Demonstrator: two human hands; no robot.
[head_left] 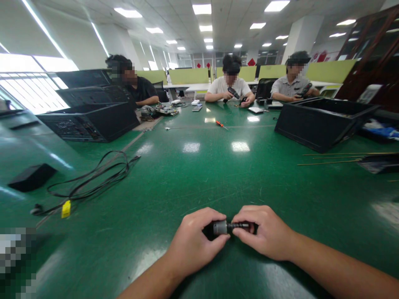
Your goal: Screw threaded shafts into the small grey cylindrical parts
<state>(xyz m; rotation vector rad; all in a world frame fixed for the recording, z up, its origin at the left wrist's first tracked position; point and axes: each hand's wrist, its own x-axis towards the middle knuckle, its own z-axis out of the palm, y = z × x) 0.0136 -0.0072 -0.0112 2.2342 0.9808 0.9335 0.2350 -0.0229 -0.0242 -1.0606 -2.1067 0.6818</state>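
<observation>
Both my hands meet low in the middle of the view over a green table (199,174). My left hand (195,243) is closed around the grey metal end of a small cylindrical tool (222,227). My right hand (264,232) pinches the tool's thin dark shaft from the other side. Most of the tool is hidden inside my fingers, so I cannot make out its full shape.
A coiled black cable (93,178) with a yellow tag lies to the left, near a small black box (31,176). Black computer cases stand at left (93,120) and right (321,120). A red screwdriver (220,124) lies further off. Three people sit at the far end.
</observation>
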